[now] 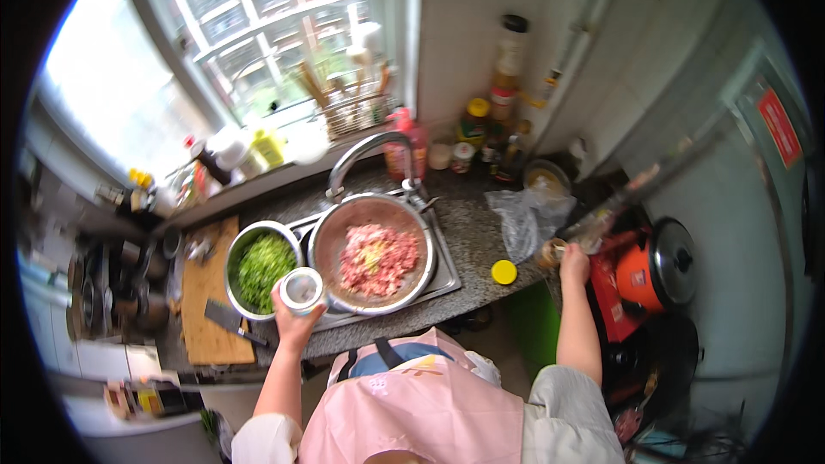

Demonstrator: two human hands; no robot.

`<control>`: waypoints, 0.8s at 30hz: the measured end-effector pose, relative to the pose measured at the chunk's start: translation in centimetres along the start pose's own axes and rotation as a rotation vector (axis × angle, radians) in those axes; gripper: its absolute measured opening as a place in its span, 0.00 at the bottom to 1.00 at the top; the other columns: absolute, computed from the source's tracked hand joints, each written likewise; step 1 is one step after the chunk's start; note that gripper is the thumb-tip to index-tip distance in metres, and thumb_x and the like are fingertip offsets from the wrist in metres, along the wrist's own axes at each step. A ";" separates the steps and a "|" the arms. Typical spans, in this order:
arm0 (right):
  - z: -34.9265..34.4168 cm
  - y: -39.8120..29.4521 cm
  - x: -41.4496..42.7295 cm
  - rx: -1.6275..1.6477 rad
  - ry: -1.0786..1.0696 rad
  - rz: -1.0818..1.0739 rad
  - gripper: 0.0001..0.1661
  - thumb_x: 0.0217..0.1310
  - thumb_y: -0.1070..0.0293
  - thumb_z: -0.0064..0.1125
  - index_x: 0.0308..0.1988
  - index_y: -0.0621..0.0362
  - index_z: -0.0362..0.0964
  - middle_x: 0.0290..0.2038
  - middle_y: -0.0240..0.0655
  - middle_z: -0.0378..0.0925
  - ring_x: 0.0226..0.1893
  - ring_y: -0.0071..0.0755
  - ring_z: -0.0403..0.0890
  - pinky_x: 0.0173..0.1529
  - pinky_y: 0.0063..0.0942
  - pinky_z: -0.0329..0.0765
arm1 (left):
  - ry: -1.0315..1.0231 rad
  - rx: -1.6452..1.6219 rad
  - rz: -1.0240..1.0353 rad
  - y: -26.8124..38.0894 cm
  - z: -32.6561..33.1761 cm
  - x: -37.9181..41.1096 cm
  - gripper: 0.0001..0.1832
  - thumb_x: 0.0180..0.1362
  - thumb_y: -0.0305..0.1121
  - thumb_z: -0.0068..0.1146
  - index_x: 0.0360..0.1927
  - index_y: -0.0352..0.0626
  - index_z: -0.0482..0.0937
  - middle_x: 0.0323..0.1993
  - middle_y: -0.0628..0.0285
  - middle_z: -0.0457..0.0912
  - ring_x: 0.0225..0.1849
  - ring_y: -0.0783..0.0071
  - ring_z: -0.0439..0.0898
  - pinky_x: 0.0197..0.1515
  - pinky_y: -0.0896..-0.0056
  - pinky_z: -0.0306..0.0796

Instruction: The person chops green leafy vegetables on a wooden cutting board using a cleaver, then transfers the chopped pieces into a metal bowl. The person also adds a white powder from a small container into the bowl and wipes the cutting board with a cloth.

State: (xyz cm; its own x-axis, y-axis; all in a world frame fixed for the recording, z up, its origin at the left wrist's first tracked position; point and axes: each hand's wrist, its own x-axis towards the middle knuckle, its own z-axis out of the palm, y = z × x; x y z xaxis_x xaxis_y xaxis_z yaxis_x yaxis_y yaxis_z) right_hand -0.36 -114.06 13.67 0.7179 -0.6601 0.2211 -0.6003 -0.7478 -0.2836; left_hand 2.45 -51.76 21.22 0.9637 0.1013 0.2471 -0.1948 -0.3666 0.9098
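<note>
My left hand (296,319) holds an uncovered round container (301,289) over the near edge between two metal bowls. The larger steel bowl (423,283) rests over the sink with ground meat (387,258) in it and a pale yellow heap on the meat. Chopped greens (264,264) fill the smaller steel bowl (233,290) on the left. Far to the right, my right hand (573,264) is at a small jar (551,253) by the counter's edge, its fingers on what looks like a thin handle; the grip is blurred. A yellow lid (504,272) lies on the counter.
A cleaver (222,314) lies on the wooden cutting board (216,341) at left. The faucet (361,145) arches behind the large bowl. Plastic bags (519,216), sauce bottles (474,122) and a red soap bottle (405,148) stand or lie at the back. An orange pot (638,277) is at right.
</note>
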 end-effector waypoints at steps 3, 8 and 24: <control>-1.4 -1.6 -1.2 0.213 0.325 -0.256 0.06 0.60 0.69 0.55 0.35 0.59 0.72 0.34 0.47 0.77 0.34 0.56 0.77 0.39 0.45 0.75 | -0.004 0.103 0.060 0.6 -0.4 -0.3 0.49 0.33 0.32 0.79 0.58 0.40 0.57 0.50 0.56 0.70 0.52 0.65 0.72 0.57 0.64 0.65; -7.9 -14.9 -5.6 0.876 0.272 -0.373 0.03 0.65 0.72 0.52 0.38 0.60 0.68 0.28 0.31 0.68 0.27 0.25 0.70 0.31 0.23 0.69 | 0.012 0.197 0.155 -0.2 -2.5 -1.2 0.52 0.30 0.36 0.80 0.58 0.40 0.57 0.52 0.52 0.68 0.53 0.58 0.72 0.56 0.60 0.66; -11.6 -47.5 -26.7 0.849 -0.476 -1.948 0.13 0.50 0.74 0.55 0.40 0.57 0.70 0.32 0.37 0.71 0.34 0.40 0.76 0.38 0.34 0.73 | 0.092 0.309 0.443 2.3 -10.3 -3.7 0.46 0.34 0.33 0.78 0.55 0.40 0.60 0.50 0.50 0.72 0.51 0.51 0.75 0.55 0.58 0.70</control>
State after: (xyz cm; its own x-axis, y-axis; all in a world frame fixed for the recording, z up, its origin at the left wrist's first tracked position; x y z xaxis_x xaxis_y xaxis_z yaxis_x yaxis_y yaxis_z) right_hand 4.90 -61.76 32.11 0.1531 0.8423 0.5168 0.9501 0.0184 -0.3115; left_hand -3.43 -43.43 25.88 0.7790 -0.0493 0.6251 -0.5024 -0.6456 0.5752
